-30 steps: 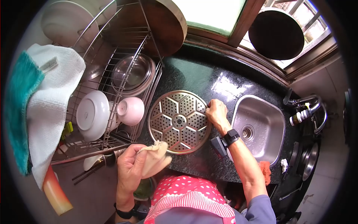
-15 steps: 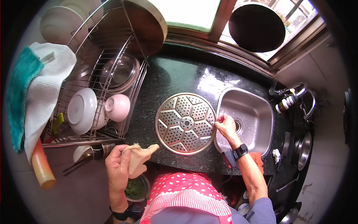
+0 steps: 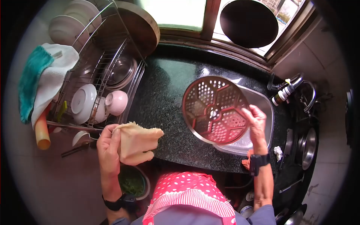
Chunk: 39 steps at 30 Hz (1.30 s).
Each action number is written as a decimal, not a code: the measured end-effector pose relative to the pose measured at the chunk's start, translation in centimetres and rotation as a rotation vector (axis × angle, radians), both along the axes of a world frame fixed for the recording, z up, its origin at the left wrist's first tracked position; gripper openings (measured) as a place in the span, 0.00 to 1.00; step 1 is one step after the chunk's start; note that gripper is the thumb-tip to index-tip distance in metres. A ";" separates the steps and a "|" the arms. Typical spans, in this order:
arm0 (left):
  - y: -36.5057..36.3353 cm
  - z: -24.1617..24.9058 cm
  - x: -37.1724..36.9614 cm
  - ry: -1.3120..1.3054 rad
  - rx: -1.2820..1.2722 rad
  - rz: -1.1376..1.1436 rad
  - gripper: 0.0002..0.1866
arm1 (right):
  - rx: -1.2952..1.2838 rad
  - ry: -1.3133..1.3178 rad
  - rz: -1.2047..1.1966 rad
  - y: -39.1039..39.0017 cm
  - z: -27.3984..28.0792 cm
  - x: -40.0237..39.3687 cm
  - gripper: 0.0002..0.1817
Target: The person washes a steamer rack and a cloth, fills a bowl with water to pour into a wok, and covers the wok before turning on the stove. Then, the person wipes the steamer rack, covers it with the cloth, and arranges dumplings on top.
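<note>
A beige, limp cloth-like piece (image 3: pixel 138 144) with ragged edges hangs from my left hand (image 3: pixel 108 144), pinched between thumb and fingers in front of the counter. My right hand (image 3: pixel 257 122) grips the right rim of a round perforated metal plate (image 3: pixel 215 109). The plate is raised and tilted above the dark counter, and it covers the left part of the steel sink (image 3: pixel 264 108). Red from the apron shows on the plate's lower half.
At the left stands a wire dish rack (image 3: pixel 129 93) with bowls, a pink cup (image 3: pixel 116 102) and towels (image 3: pixel 56 71). A faucet (image 3: pixel 296 88) is right of the sink. Below the counter sits a bowl of greens (image 3: pixel 133 183). Pans (image 3: pixel 308 149) lie at the right.
My right hand has taken hold of the perforated plate and lifted it off the counter, up and to the right. The beige piece in my left hand is spread wider.
</note>
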State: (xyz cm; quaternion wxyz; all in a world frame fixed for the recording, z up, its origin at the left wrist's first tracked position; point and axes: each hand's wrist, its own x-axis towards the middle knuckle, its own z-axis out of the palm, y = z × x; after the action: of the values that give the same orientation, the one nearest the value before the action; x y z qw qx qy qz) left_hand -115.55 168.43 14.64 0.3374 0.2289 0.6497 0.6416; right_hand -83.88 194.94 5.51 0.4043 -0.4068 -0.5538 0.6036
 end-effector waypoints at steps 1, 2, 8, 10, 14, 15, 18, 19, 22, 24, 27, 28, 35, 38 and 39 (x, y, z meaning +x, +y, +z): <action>0.1 0.1 -0.1 0.016 0.026 0.003 0.09 | 0.138 -0.067 0.014 -0.8 2.6 -0.4 0.06; 0.2 0.2 -0.1 0.030 0.054 0.004 0.09 | 0.276 -0.135 0.026 -1.8 4.4 -1.0 0.07; 1.0 2.6 0.1 0.095 0.109 0.058 0.08 | 1.415 -0.483 0.563 -9.1 0.1 -3.8 0.08; 0.8 2.7 -0.1 0.122 0.105 0.056 0.08 | 1.623 -0.457 0.693 -11.6 -3.1 -4.2 0.07; 1.3 2.7 1.7 0.162 -0.008 -0.005 0.08 | 1.516 -0.520 0.871 -14.5 -8.0 -3.3 0.07; 1.5 2.3 2.1 0.133 -0.022 -0.016 0.09 | 1.501 -0.537 0.899 -14.9 -8.5 -3.1 0.07; 1.9 1.9 2.8 0.097 -0.046 -0.110 0.09 | 1.419 -0.537 0.943 -15.4 -8.7 -2.6 0.07; 2.1 1.8 3.2 0.052 -0.028 -0.119 0.08 | 1.292 -0.592 1.063 -15.1 -8.4 -2.6 0.11; 2.4 1.5 4.3 0.043 -0.081 -0.216 0.07 | 0.672 -0.344 0.722 -13.7 -4.4 -4.0 0.24; 3.2 1.2 5.0 0.074 -0.112 -0.281 0.07 | 0.552 -0.160 0.584 -11.2 -0.4 -6.2 0.39; 4.9 1.5 5.5 0.127 -0.160 -0.426 0.07 | 0.447 -0.063 0.692 -9.8 4.8 -9.1 0.45; 5.4 1.5 5.3 0.181 -0.151 -0.462 0.07 | 0.377 -0.047 0.706 -9.7 4.9 -9.9 0.39; 6.9 1.9 3.1 0.256 -0.105 -0.602 0.06 | 0.124 0.124 0.855 -5.4 4.3 -10.5 0.09; 7.6 2.0 2.2 0.242 -0.140 -0.669 0.06 | 0.081 0.056 0.834 -4.5 5.9 -10.5 0.07; 7.6 2.0 1.8 0.237 -0.188 -0.717 0.06 | -0.074 0.153 0.838 -4.1 6.3 -10.4 0.07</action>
State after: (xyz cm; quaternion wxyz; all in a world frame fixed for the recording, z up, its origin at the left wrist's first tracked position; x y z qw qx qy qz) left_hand -113.77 176.05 16.66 0.4824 0.4820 0.6189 0.3899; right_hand -94.24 190.80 11.83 0.1491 -0.1149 -0.6176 0.7636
